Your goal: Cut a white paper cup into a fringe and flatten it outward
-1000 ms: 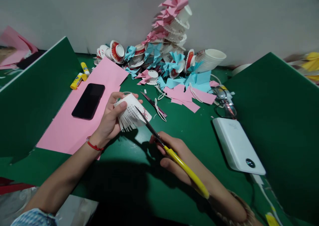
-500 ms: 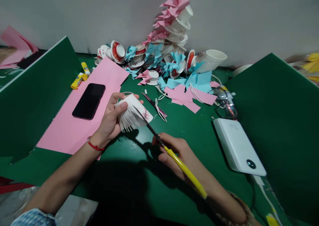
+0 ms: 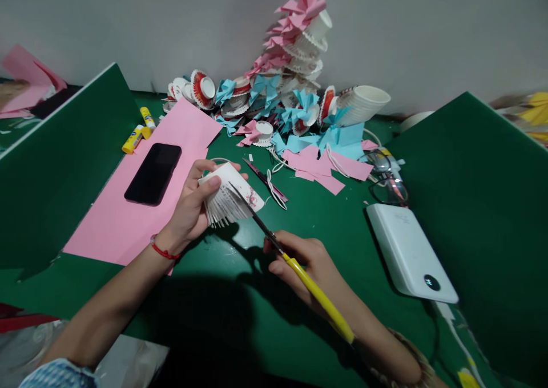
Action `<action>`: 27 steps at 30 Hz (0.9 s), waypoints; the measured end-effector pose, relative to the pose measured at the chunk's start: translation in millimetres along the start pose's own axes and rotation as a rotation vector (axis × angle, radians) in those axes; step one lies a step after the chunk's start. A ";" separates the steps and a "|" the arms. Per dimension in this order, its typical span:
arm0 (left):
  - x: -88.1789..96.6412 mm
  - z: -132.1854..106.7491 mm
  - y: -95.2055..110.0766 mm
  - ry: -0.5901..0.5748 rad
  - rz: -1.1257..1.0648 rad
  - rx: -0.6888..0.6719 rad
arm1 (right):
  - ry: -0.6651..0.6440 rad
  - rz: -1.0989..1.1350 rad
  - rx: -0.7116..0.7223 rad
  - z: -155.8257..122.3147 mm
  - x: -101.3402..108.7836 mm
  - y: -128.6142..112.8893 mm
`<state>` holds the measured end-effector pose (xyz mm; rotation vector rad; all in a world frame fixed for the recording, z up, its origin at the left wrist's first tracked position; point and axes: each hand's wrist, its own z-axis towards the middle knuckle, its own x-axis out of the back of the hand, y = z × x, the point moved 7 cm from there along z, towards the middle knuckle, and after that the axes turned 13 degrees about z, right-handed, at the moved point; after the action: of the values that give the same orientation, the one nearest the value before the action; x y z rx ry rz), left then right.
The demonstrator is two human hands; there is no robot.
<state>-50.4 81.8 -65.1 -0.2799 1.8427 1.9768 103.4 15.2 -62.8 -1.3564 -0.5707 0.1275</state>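
Observation:
My left hand [image 3: 192, 208] grips a white paper cup [image 3: 230, 194] on its side, its wall cut into many thin strips that fan out toward me. My right hand [image 3: 306, 262] is closed around yellow-handled scissors [image 3: 299, 274]; the dark blades point up-left and sit in the cup's cut edge. Both hands hover over the green table [image 3: 299, 217].
A black phone [image 3: 153, 173] lies on a pink paper sheet [image 3: 128, 205] at left, with yellow glue sticks [image 3: 137, 131] behind. A heap of cut cups with pink and blue paper bows [image 3: 282, 91] lines the wall. Eyeglasses [image 3: 385, 177] and a white power bank [image 3: 409, 251] lie at right. Green dividers stand on both sides.
The scissors and my right hand have edged slightly up toward the cup, the blades working along its edge. My left hand holds the cup almost still.

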 end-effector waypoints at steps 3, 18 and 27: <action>1.3 -0.3 -0.8 0.016 0.017 0.007 | -0.005 -0.014 -0.003 -0.5 0.5 -0.6; -0.4 -0.3 -1.4 0.009 0.018 0.011 | -0.006 -0.004 0.020 -0.7 -0.5 -1.1; -5.1 -2.0 -8.2 -0.026 -0.018 0.049 | 0.012 0.007 0.001 -0.2 -1.0 1.7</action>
<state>-42.5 79.3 -70.6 -0.2537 1.8626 1.9121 103.0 15.1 -64.6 -1.3575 -0.5563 0.1250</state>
